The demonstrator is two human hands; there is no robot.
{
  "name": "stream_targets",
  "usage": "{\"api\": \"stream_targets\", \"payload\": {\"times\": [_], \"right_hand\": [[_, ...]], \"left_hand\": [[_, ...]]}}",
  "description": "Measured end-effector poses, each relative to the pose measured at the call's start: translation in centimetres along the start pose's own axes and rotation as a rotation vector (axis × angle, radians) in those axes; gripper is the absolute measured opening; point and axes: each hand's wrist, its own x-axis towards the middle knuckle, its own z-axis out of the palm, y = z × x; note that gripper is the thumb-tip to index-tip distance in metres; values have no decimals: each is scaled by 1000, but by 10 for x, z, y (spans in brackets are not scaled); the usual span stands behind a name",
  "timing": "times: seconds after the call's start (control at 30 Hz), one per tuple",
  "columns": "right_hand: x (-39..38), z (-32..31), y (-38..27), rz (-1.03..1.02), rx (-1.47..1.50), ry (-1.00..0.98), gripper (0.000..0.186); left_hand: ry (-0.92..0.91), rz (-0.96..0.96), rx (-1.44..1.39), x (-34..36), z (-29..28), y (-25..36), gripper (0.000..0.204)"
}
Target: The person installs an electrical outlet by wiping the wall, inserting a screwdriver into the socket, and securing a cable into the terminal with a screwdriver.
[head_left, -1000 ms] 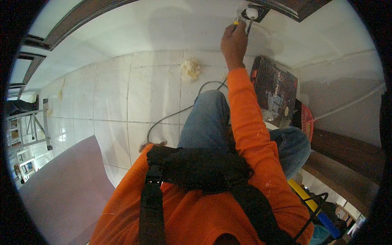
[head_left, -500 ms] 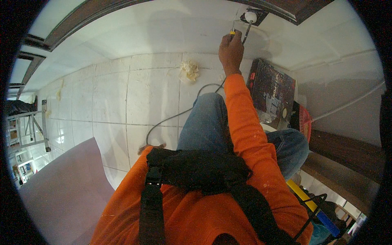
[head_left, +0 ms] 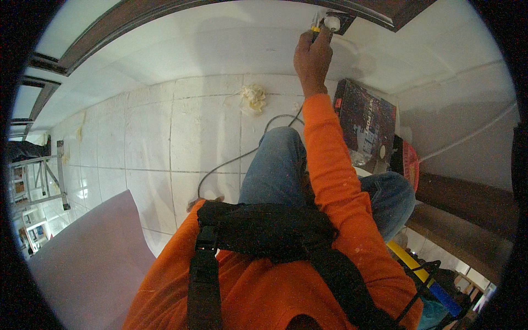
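Note:
My right hand is shut on a yellow-handled screwdriver, raised to a white round fitting in a dark recessed box low in the wall, where the tool's shaft is just left of the fitting. A black cable loops over the tiles. Beside my left knee and the cable, my left hand is low, partly hidden behind the black chest pack, its visible fingers apart.
A dark printed box and red object lie right; crumpled cream material on the tiles. Left are a metal ladder, a pale sheet and someone's dark-clothed leg. A dark wooden board and yellow-blue tool are lower right.
My right hand dipped slightly away from the wall box, then rose again, bringing the screwdriver up beside the white fitting. My left hand has stayed in about the same place.

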Motion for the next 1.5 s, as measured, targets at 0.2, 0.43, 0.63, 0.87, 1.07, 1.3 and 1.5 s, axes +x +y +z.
{"api": "stream_targets", "payload": {"times": [0.2, 0.43, 0.63, 0.87, 1.07, 1.3, 1.5], "right_hand": [[6, -1, -6, -49, 36, 28, 31], [5, 5, -2, -119, -57, 120, 28], [-33, 13, 15, 162, -92, -133, 27], [-29, 12, 31, 176, 160, -22, 21], [-41, 27, 14, 444, 743, -41, 21], [-30, -18, 6, 454, 1051, 82, 25], [2, -77, 110, -350, -387, 149, 31]], "left_hand": [[5, -8, -1, -1, -1, -4, 80], [9, 0, 8, 2, -4, -3, 80], [9, 15, -1, 5, -2, -3, 80], [-2, 37, 17, 12, 2, 10, 80], [25, 27, 31, 12, -3, 1, 80], [29, -24, 23, 16, -7, -14, 80], [27, -49, 67, 26, -6, -14, 80]]}}
